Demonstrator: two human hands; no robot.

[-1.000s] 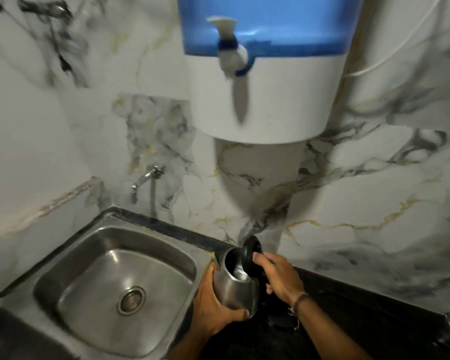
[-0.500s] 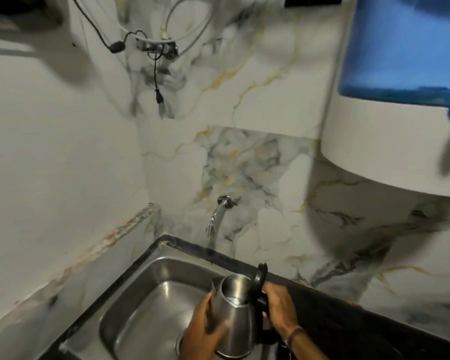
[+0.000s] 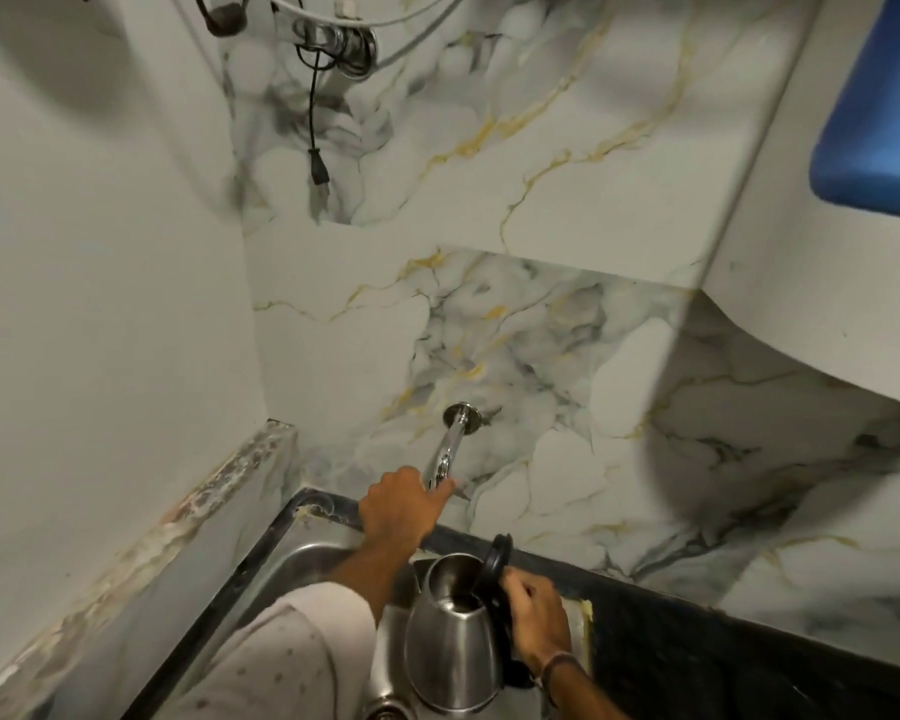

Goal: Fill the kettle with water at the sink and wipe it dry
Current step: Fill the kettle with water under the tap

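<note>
- The kettle (image 3: 450, 636), bare steel, is held over the sink (image 3: 302, 558), near the basin's right side and close to the black counter (image 3: 697, 652).
- Its black lid (image 3: 495, 559) stands flipped up at the back of the mouth, on the handle side, so the opening is uncovered.
- Inside the mouth only dark, shiny metal shows; whether any water is in it cannot be told.
- The kettle stands close to upright, long axis running bottom to top, mouth facing up toward the wall; the handle is on its right, the body bulging toward the left.
- The right hand (image 3: 539, 618) is wrapped around the black handle, fingers curled tight on it, a band at the wrist.
- The left hand (image 3: 398, 509) reaches up to the chrome tap (image 3: 448, 449) on the marble wall (image 3: 541, 356); its fingers are loosely folded, with one stretched out to touch the tap's lower end.
- The tap slants down and left from its wall mount, above and behind the kettle, not over the mouth.
- No stream of water can be made out.
- The sink basin is steel; its drain (image 3: 385, 711) shows at the bottom edge, beside the light sleeve (image 3: 292, 657) of the left arm.
</note>
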